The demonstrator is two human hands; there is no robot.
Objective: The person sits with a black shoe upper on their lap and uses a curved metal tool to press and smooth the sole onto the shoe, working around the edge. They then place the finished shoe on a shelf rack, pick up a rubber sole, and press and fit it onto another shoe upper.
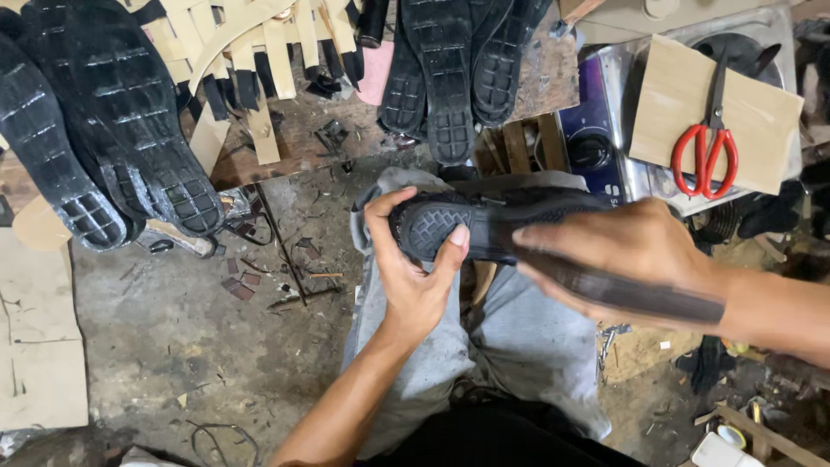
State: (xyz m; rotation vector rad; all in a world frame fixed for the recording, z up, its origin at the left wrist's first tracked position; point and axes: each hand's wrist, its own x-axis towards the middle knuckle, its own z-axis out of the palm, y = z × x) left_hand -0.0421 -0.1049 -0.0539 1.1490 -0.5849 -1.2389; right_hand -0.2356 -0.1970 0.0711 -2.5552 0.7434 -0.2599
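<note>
My left hand (413, 270) grips the rounded end of a black rubber shoe sole (437, 227), thumb pressed on its treaded face. My right hand (618, 251) closes over the rest of the sole from the right. A long dark strip (644, 294) runs under that hand's fingers and along my wrist. The sole rests above my knees, which are in grey trousers (519, 333).
Several black soles (95, 121) lie at the left and more soles (454, 69) at the top, over tan strips (259, 52). Red-handled scissors (707, 151) sit on a tan board (666, 112) at the right. Scraps litter the concrete floor (173, 329). Cardboard (35, 346) lies at the left edge.
</note>
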